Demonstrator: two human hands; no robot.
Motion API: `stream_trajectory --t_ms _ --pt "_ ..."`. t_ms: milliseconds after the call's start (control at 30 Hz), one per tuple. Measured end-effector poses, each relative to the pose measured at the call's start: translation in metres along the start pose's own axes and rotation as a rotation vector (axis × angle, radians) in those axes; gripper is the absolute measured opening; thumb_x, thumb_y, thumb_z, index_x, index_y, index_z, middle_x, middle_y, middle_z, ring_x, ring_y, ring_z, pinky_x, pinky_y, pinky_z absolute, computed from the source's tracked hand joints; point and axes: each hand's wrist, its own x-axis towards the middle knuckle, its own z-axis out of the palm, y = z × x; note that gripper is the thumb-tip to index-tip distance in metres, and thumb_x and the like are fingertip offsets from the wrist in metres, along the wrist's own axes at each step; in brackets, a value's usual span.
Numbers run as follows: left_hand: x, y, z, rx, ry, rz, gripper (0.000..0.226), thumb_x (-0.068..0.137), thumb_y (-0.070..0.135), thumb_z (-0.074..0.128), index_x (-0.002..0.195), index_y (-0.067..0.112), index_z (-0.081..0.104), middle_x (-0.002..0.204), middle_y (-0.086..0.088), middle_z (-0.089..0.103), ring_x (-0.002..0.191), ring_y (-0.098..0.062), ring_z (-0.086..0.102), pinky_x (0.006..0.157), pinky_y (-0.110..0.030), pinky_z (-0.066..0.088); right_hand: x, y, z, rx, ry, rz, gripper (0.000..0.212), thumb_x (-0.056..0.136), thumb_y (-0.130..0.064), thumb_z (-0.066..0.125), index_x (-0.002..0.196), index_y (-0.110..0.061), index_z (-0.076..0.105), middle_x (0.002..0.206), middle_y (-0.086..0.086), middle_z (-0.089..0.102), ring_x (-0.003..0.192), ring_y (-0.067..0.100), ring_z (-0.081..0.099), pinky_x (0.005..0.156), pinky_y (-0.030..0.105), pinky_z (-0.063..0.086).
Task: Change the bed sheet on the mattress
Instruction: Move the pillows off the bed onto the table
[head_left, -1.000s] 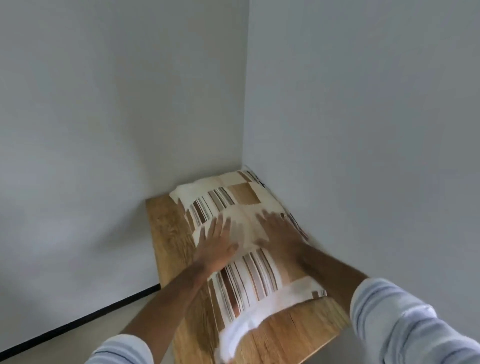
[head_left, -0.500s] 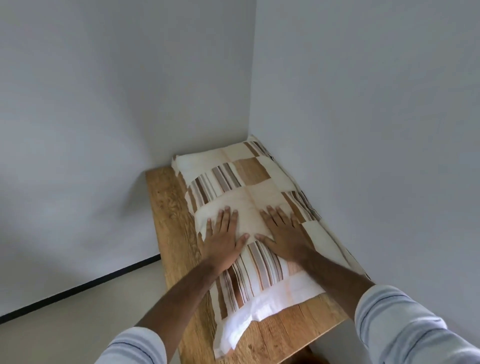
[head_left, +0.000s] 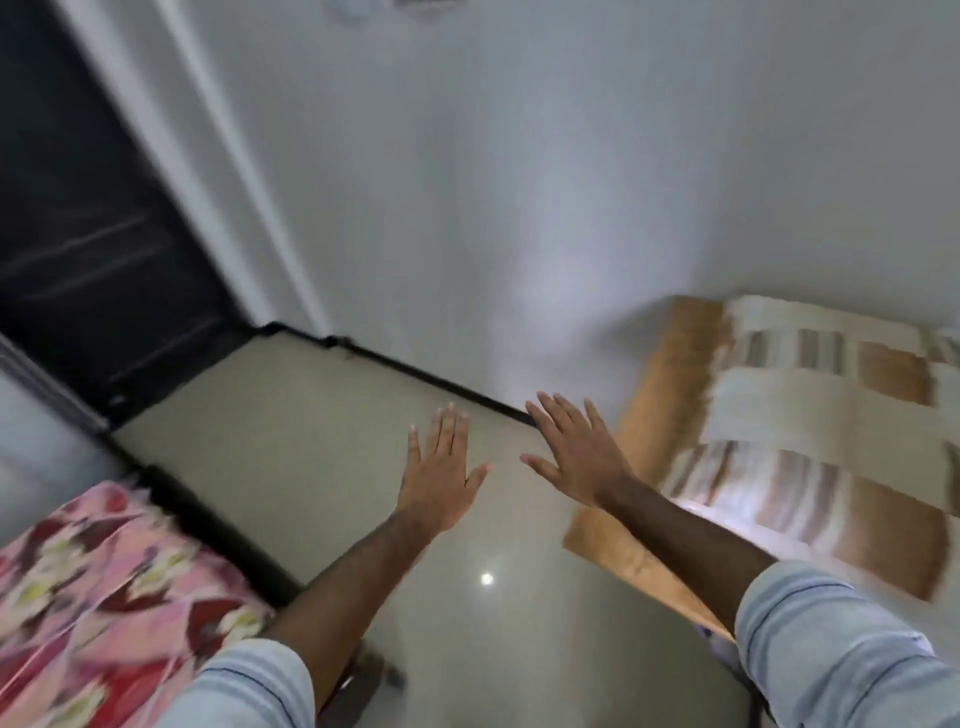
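A pillow in a brown, cream and striped case (head_left: 826, 415) lies on a wooden table (head_left: 670, 384) at the right. My left hand (head_left: 441, 473) and my right hand (head_left: 576, 452) hover flat over the floor with fingers spread, holding nothing, left of the table. A pink, red and white flowered sheet (head_left: 88, 603) covers a bed at the lower left. The whole view is blurred by motion.
Beige tiled floor (head_left: 291, 452) lies between the bed and the table. A black skirting (head_left: 431, 379) runs along the white wall. A dark doorway (head_left: 88, 223) opens at the upper left. Something dark stands on the floor near my left sleeve.
Both hands have lifted off the pillow and swung left. The view has turned left, bringing in the floor, the doorway and the flowered bed.
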Motion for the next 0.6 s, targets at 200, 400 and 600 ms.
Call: stream_trajectory --t_ms 200,400,600 --pt "-0.203 -0.159 -0.007 0.085 0.059 -0.428 0.080 0.100 0.059 0.026 0.160 0.009 0.017 0.169 -0.014 0.005 0.157 -0.028 0.006 0.123 -0.060 0.009 0.020 -0.222 -0.003 -0.004 -0.028 -0.404 0.085 0.092 -0.071 0.010 0.159 -0.020 0.018 0.167 0.006 0.017 0.153 0.026 0.017 0.123 0.056 0.010" --pt "-0.473 -0.261 -0.003 0.044 0.038 -0.786 0.084 0.096 0.062 0.010 0.159 0.007 0.023 0.167 -0.014 0.018 0.155 -0.030 0.015 0.121 -0.061 0.017 -0.042 -0.473 0.006 0.004 -0.048 -0.786 0.089 0.088 -0.071 0.008 0.159 -0.019 0.018 0.167 0.006 0.017 0.153 0.027 0.017 0.121 0.056 0.008" --pt "-0.769 -0.318 -0.002 0.059 0.076 -1.139 0.086 0.095 0.063 0.001 0.161 0.009 0.009 0.169 -0.012 0.005 0.157 -0.030 0.003 0.123 -0.061 0.008 -0.181 -0.727 0.022 -0.015 -0.052 -1.149 0.089 0.087 -0.067 0.007 0.158 -0.015 0.022 0.166 0.008 0.019 0.152 0.029 0.019 0.122 0.057 0.011"
